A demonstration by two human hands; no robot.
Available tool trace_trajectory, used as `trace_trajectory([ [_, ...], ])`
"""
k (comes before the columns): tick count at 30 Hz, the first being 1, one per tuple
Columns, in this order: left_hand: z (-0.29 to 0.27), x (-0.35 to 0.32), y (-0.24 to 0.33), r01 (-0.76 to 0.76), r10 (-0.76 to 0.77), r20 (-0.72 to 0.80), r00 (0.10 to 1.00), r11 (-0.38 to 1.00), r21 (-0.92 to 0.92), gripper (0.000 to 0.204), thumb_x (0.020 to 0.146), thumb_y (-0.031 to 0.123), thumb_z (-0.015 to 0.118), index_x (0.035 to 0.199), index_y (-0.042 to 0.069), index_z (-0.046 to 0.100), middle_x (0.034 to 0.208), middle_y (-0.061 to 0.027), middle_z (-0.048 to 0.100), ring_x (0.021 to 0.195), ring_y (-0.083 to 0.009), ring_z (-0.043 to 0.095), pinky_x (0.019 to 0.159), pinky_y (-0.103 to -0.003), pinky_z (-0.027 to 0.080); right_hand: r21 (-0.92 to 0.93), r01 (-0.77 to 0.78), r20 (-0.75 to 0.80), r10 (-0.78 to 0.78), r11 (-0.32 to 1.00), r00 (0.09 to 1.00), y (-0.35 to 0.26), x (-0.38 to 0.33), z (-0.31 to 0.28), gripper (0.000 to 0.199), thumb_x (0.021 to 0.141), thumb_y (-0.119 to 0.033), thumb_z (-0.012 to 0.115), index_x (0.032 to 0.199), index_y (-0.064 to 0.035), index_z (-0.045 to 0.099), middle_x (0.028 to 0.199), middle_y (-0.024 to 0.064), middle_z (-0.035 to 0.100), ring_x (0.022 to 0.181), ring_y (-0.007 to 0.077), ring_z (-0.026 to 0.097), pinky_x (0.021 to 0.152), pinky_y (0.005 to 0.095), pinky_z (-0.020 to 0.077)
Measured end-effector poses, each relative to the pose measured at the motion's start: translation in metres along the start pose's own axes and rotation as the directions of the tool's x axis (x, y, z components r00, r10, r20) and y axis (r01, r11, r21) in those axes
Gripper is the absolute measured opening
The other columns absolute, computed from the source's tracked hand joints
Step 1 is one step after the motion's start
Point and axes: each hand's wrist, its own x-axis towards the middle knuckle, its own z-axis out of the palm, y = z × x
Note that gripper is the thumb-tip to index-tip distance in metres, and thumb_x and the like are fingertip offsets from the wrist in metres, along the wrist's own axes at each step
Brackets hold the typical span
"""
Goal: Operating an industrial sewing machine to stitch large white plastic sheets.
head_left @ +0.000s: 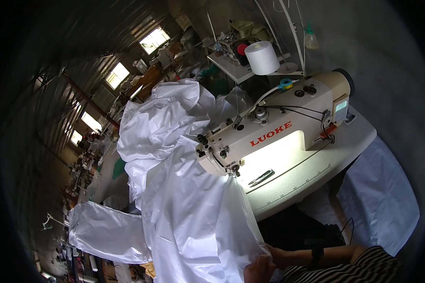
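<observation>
A large sheet of shiny white fabric [189,212] runs from under the needle area of a sewing machine [274,122] down to the lower edge. Near the bottom, my left hand [259,270] is closed on the fabric's right edge. Just beside it, my right hand [278,256] also grips that edge, its fingers partly hidden by cloth. A dark band circles the right wrist. The fabric's edge stretches fairly straight between the needle and my hands. Small thread snips [261,178] lie on the lit machine bed, right of the needle.
More white fabric [165,118] is heaped behind the machine head, and a folded piece [108,231] hangs at left. Right of the pale worktable [288,188] hangs another white cloth [378,193]. A white thread cone [262,57] stands at the back.
</observation>
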Motion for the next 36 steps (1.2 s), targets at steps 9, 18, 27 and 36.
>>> trace_trajectory([
  [9,0.030,-0.004,0.006,-0.008,0.008,-0.025,1.000,1.000,0.003,0.009,0.089,0.007,0.059,0.081,0.005,0.054,0.064,-0.0165,0.057,0.056,-0.0357,0.059,0.052,-0.046,0.048,-0.494,-0.240,-0.255,0.125,0.836,0.959,-0.095,0.043,-0.054,0.060,0.097,-0.037,0.056,0.140,0.0023,0.041,0.100,0.0178,0.069,0.088,0.0301,0.069,0.077,0.0357,0.0549],
  [18,0.029,-0.002,-0.001,-0.058,0.039,0.166,0.985,0.992,0.111,0.006,0.081,0.000,0.057,0.086,0.003,0.056,0.069,-0.0159,0.057,0.061,-0.0326,0.061,0.054,-0.041,0.050,-0.913,-0.256,-0.269,0.002,0.318,0.963,-0.084,0.059,-0.034,0.060,0.088,-0.023,0.060,0.137,0.0073,0.042,0.079,0.0138,0.066,0.065,0.0269,0.068,0.055,0.0355,0.0547],
  [27,-0.018,0.046,-0.013,-0.199,0.207,0.162,0.965,0.978,-0.060,0.019,0.094,0.018,0.055,0.091,0.003,0.066,0.075,-0.0156,0.064,0.063,-0.0319,0.064,0.056,-0.041,0.050,-0.956,-0.234,-0.242,-0.022,0.177,0.970,-0.081,0.062,-0.044,0.054,0.088,-0.011,0.051,0.139,0.0057,0.044,0.069,0.0065,0.063,0.056,0.0204,0.066,0.045,0.0310,0.0514],
  [36,0.009,0.201,-0.120,-0.099,0.149,-0.070,0.986,0.875,0.474,0.038,0.093,0.031,0.055,0.125,0.012,0.061,0.133,-0.0040,0.058,0.117,-0.0240,0.054,0.097,-0.050,0.042,-0.972,-0.225,-0.231,-0.098,0.070,0.968,-0.072,0.062,-0.034,0.049,0.089,-0.010,0.048,0.137,0.0001,0.051,0.064,0.0057,0.060,0.048,0.0189,0.063,0.036,0.0335,0.0462],
])
